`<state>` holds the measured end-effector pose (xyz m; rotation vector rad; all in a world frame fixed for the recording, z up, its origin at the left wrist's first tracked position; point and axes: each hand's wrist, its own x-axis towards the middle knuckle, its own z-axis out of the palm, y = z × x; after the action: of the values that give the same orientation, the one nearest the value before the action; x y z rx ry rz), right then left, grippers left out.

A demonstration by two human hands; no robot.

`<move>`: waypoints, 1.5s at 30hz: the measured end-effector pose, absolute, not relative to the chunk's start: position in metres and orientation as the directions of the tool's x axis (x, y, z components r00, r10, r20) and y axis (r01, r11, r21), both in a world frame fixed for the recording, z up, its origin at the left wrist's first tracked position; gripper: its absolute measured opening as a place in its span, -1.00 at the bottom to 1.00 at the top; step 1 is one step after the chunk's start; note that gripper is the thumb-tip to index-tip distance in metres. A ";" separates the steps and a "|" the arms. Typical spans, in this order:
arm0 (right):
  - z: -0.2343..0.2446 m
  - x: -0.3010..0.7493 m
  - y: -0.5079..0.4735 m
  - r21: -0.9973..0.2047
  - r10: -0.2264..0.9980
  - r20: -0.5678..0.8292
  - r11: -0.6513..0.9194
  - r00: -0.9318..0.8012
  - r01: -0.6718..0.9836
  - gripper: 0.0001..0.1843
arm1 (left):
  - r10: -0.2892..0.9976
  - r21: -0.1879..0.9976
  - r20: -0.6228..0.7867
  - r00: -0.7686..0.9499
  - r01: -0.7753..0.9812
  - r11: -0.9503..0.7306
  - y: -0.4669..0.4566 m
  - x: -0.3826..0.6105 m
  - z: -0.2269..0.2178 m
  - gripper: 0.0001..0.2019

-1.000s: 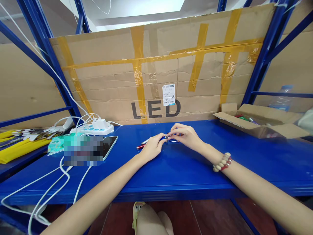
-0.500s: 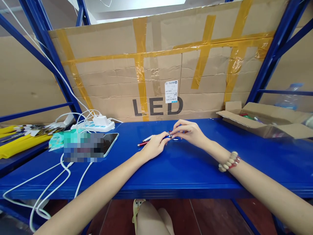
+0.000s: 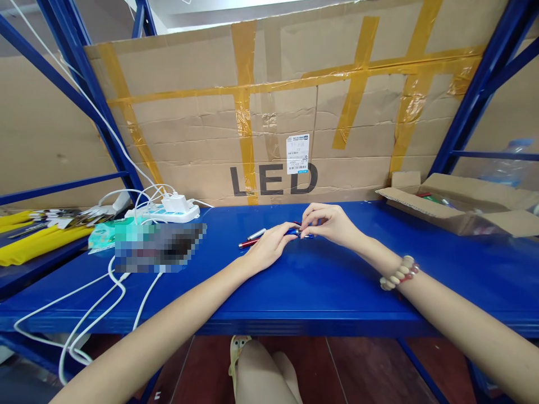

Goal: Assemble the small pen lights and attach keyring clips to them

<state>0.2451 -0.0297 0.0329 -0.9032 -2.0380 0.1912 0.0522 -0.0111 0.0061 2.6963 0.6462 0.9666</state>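
Observation:
On the blue tabletop [image 3: 337, 280], my left hand [image 3: 270, 247] lies over a few slim pens, its fingers closed round a blue pen [image 3: 291, 232]. The ends of a silver pen [image 3: 256, 234] and a red pen [image 3: 248, 243] stick out to the left from under it. My right hand [image 3: 327, 221] meets the left one, thumb and fingertips pinched on the right end of the blue pen. Another blue piece shows under the right fingertips, mostly hidden. A bead bracelet [image 3: 400, 274] is on my right wrist.
A power strip [image 3: 185, 213] with white cables and a blurred flat item [image 3: 160, 247] lie at the left. An open cardboard box [image 3: 455, 216] with pens inside stands at the right. A tall cardboard sheet [image 3: 193, 140] closes off the back, between blue rack posts.
The view has shifted slightly. Both hands stay together over the pens, and the right fingertips have drawn into a tighter pinch at the blue pen's end.

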 end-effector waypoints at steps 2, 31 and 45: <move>0.033 0.246 -0.029 -0.464 0.674 0.654 0.715 -0.343 0.523 -0.64 | 0.444 0.295 0.564 0.696 0.333 -0.896 -0.010 0.052 0.004 -0.74; 0.026 0.228 -0.036 -0.937 0.984 0.104 0.145 -0.142 0.318 -0.58 | 0.402 0.230 0.680 0.614 0.343 -0.911 -0.005 0.050 -0.002 -0.72; 0.031 0.239 -0.026 -0.663 0.798 0.570 0.588 -0.196 0.464 -0.59 | 0.573 0.405 0.621 0.535 0.407 -0.819 -0.003 0.055 0.002 -0.76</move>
<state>0.2390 -0.0262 0.0306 -1.0234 -1.8412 0.4285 0.0555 -0.0032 0.0016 2.5621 0.8297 1.1530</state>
